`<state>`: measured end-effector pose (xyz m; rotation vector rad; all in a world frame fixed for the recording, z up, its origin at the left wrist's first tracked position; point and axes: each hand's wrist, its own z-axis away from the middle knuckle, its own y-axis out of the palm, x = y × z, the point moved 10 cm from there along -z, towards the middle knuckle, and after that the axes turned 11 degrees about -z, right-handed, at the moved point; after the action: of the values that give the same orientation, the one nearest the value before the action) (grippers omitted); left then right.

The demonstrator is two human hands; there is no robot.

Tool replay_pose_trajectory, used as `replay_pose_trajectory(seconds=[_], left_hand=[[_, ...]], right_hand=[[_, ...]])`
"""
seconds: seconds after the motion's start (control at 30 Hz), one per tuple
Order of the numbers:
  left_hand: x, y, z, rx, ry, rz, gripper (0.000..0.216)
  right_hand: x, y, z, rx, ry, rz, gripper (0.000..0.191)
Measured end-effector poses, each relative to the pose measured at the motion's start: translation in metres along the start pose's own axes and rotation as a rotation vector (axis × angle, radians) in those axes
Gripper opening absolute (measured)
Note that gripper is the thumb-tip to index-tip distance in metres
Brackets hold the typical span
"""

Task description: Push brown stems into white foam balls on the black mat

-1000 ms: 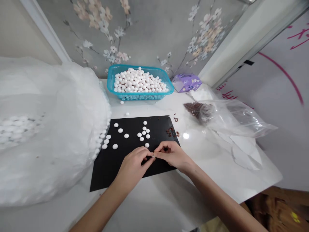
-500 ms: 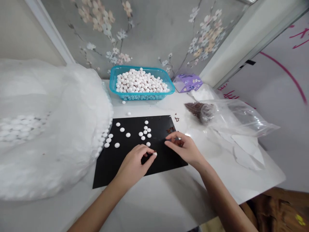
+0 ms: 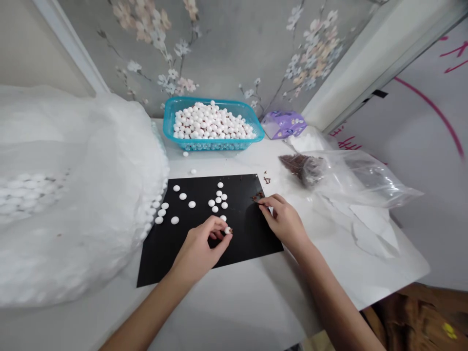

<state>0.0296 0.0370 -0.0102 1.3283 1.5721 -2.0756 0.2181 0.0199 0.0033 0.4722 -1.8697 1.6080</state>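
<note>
Between the thumb and fingers of my left hand [image 3: 203,243] is a small white ball [image 3: 227,230] with a brown bit on its right side. It is held just over a black mat [image 3: 248,234]. My right hand [image 3: 283,219] is at the mat's right edge, thumb and forefinger pinched together beside a little heap of thin brown pieces [image 3: 258,196]. A dark sliver shows at those fingertips, though most of it is hidden. Several loose white balls [image 3: 212,203] lie on the mat's middle, and others [image 3: 175,220] sit toward its left edge.
A blue basket [image 3: 214,145] at the back is heaped with white balls, brown bits among them. On the left bulges a big translucent bag [image 3: 91,195] of white balls. To the right lie a clear plastic bag [image 3: 358,175] with brown pieces and a purple packet [image 3: 284,125].
My right hand has lowered to the brown pieces, its fingers closing from apart to a pinch. My left hand has shifted slightly left and turned the ball, so its brown bit now faces right.
</note>
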Motion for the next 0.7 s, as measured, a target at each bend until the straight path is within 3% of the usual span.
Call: replay_pose_trajectory(seconds=[0.3, 0.47, 0.7], left_hand=[[0.001, 0.007, 0.001, 0.067, 0.008, -0.031, 0.014], [-0.014, 0.012, 0.006, 0.083, 0.173, -0.180, 0.016], [-0.032, 0.012, 0.016, -0.051, 0.414, -0.421, 0.024]], right_hand=[[0.001, 0.002, 0.002, -0.007, -0.018, -0.034, 0.016], [0.011, 0.002, 0.004, -0.043, -0.052, -0.186, 0.017], [0.037, 0.027, 0.003, 0.033, -0.107, -0.403, 0.015]])
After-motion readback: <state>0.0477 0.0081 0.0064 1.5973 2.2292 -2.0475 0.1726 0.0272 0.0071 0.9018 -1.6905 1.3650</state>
